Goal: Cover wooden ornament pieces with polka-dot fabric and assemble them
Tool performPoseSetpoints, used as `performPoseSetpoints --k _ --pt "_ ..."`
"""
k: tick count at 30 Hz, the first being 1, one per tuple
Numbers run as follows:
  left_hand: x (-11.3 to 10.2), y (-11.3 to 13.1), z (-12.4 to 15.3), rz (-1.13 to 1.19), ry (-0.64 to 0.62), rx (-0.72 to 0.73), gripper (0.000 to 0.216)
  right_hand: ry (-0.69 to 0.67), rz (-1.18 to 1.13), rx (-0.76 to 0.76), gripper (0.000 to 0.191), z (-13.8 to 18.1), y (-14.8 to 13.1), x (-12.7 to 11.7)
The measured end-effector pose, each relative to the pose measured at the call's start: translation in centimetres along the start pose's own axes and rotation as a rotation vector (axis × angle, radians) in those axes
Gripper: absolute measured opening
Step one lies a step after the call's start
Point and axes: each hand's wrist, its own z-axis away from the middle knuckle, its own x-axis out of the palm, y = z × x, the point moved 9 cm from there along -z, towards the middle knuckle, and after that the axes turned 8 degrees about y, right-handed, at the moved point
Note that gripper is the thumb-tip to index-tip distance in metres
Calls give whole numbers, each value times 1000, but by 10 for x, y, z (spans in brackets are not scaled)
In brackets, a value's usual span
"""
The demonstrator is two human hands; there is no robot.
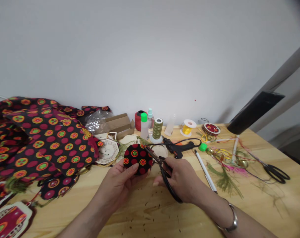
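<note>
My left hand (122, 180) grips a round piece covered in dark patterned fabric (138, 158), thumb on its face and fingers beneath. In my right hand (181, 178) is a pair of black-handled scissors (167, 180), with fingers through the handle loops. The scissor blades point up and left, over the right rim of the fabric round. Whether they touch the fabric I cannot tell. Behind my hands lies a black glue gun (181, 147). Small dark scraps (152, 206) are scattered on the wooden table below the hands.
Patterned cloth (46, 138) is heaped at the left, near a cardboard box (118, 125). Along the wall stand a green thread spool (158, 129), a green-capped bottle (144, 127) and a yellow spool (188, 128). Rightward lie a white pen (205, 172), tangled cords and other scissors (276, 173).
</note>
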Motion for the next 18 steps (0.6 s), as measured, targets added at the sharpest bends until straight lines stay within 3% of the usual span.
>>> performPoseSetpoints --k 13,18 --pt "1 2 0 9 -6 15 19 10 -29 3 41 -2 1 -1" --pt "0 3 -1 0 21 18 18 40 -22 5 49 -2 1 -5"
